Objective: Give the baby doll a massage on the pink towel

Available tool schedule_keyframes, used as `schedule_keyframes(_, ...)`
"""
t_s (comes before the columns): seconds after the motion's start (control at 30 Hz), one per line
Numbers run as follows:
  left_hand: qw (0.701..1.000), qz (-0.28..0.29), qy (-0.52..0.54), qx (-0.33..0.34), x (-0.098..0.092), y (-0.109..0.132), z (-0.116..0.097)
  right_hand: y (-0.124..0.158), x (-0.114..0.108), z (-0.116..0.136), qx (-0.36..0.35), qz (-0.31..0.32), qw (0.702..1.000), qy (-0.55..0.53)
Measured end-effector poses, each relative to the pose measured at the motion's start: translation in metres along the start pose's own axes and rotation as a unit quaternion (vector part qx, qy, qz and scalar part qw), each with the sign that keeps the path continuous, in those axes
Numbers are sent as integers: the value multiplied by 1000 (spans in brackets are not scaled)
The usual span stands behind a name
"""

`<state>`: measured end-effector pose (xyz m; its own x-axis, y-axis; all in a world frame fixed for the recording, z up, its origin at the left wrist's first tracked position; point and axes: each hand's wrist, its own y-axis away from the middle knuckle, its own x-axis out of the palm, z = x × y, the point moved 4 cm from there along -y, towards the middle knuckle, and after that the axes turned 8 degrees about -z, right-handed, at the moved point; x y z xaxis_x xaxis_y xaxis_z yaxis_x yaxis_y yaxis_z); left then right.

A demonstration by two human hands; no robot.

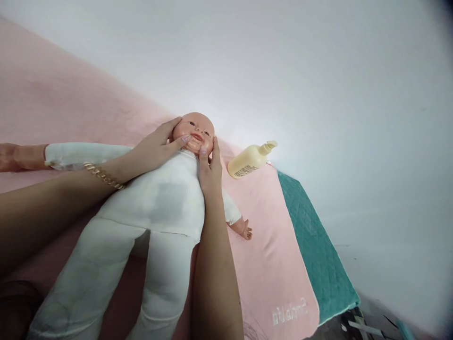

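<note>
A baby doll with a white cloth body lies on its back on a pink towel. Its hard plastic head faces up between my two hands. My left hand, with a gold bracelet at the wrist, cups one side of the head, thumb across the cheek near the mouth. On the opposite side, my right hand holds the cheek and jaw, its thumb by the chin and its fingers along the side. One doll arm stretches out to the left; the other shows beyond my right forearm.
A pale yellow pump bottle stands on the towel to the right of the doll's head. Under the towel, a green quilted cover shows at the right edge. A white wall rises behind. Dark items lie below the lower right corner.
</note>
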<state>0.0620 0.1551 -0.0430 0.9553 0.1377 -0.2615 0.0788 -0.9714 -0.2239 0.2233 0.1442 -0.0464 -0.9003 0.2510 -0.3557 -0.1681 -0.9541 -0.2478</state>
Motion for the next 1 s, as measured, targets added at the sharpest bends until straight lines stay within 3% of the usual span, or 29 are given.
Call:
schedule_keyframes(0.7,999,2,25,35,1,-2,1,-1,1,-2,-10,-1,1000,6)
schedule_keyframes(1.0,998,-1,-12,69,1,-4,1,-4,1,-3,-30,-2,1000,10)
